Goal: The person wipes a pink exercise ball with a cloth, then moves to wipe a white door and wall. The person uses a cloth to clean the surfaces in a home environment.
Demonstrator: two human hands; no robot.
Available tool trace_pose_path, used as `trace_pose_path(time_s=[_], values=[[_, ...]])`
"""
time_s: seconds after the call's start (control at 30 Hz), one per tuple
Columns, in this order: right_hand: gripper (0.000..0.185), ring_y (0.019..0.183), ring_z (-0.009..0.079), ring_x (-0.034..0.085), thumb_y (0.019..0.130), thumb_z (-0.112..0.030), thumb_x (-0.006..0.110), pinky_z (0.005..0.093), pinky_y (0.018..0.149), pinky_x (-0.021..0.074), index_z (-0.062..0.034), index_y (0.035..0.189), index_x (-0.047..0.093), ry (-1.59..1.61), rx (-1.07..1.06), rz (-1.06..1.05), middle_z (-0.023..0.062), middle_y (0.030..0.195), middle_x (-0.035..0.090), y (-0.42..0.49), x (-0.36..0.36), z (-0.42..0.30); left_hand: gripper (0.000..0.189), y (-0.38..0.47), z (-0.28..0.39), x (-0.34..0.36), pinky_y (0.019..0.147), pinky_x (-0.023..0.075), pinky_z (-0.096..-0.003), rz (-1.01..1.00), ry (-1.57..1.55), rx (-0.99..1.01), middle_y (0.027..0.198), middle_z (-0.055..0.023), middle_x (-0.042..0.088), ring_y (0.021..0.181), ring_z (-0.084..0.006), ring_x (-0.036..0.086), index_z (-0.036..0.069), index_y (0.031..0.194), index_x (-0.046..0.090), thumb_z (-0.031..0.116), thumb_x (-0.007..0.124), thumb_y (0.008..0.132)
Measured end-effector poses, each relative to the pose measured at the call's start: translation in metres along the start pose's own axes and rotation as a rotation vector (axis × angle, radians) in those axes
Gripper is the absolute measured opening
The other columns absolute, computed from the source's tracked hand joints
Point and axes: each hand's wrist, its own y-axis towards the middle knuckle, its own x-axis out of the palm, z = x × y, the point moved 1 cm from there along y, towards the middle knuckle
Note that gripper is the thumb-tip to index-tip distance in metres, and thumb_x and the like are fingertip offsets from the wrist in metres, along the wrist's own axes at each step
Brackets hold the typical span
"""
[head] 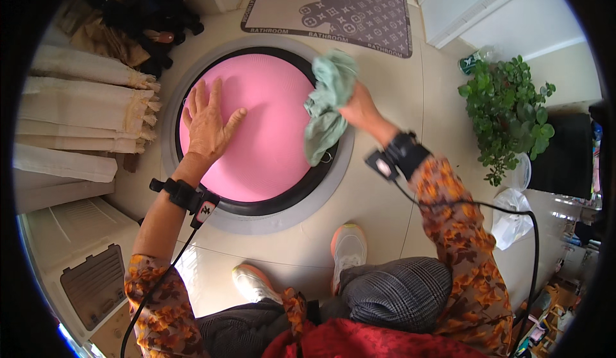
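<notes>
A pink half-dome balance ball (262, 151) with a black rim rests on a round grey base on the tiled floor in front of me. My left hand (209, 124) lies with fingers spread on the upper left part of the pink dome and holds nothing. Over the dome's right edge, my right hand (358, 105) grips a crumpled pale green cloth (329, 103), whose lower end hangs down by the black rim. Whether the cloth touches the dome I cannot tell. Both wrists wear black straps with cabled devices.
Beyond the ball lies a grey bathroom mat (337, 9). Fringed cream cloth (86, 103) hangs at the left, above a plastic storage box (91, 281). A leafy green plant (510, 112) and a white plastic bag (512, 218) are at the right. My shoes stand near the base.
</notes>
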Motion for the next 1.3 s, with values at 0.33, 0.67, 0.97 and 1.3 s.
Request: trace_pose_path(time_s=[0.33, 0.67, 0.97, 1.3], values=[[0.039, 0.115, 0.0421, 0.05, 0.081, -0.017, 0.059, 0.0467, 0.1, 0.0436, -0.0057, 0.119, 0.061, -0.255, -0.223, 0.02, 0.0211, 0.12, 0.06, -0.004, 0.052, 0.049, 0.1, -0.005, 0.017, 0.007, 0.113, 0.0125, -0.0659, -0.062, 0.133, 0.11, 0.159, -0.0206, 0.022, 0.148, -0.0435, 0.014, 0.016, 0.155, 0.028, 0.08, 0.048, 0.081], [0.047, 0.114, 0.0472, 0.048, 0.071, -0.009, 0.063, 0.0478, 0.098, 0.0464, -0.0038, 0.118, 0.06, -0.125, 0.111, 0.014, 0.0265, 0.124, 0.044, -0.11, 0.06, -0.014, 0.09, -0.016, 0.017, -0.001, 0.115, 0.0143, -0.0606, -0.103, 0.171, 0.156, 0.157, -0.0211, 0.026, 0.146, -0.0416, 0.02, 0.013, 0.154, 0.031, 0.073, 0.045, 0.087], [0.044, 0.114, 0.0447, 0.052, 0.074, -0.004, 0.059, 0.0468, 0.099, 0.0452, -0.0014, 0.118, 0.06, -0.045, -0.032, 0.068, 0.0245, 0.122, 0.054, -0.07, 0.045, -0.014, 0.089, -0.044, 0.011, -0.008, 0.117, 0.01, -0.0564, -0.097, 0.185, 0.173, 0.16, -0.0193, 0.022, 0.149, -0.0393, 0.015, 0.013, 0.155, 0.029, 0.073, 0.038, 0.09], [0.047, 0.112, 0.044, 0.055, 0.079, -0.006, 0.052, 0.0475, 0.097, 0.0454, -0.0047, 0.126, 0.058, -0.103, -0.294, 0.051, 0.022, 0.126, 0.058, -0.002, 0.065, 0.041, 0.088, -0.046, 0.01, -0.006, 0.117, 0.0099, -0.0578, -0.073, 0.178, 0.178, 0.159, -0.02, 0.025, 0.148, -0.0401, 0.017, 0.015, 0.155, 0.03, 0.073, 0.039, 0.089]])
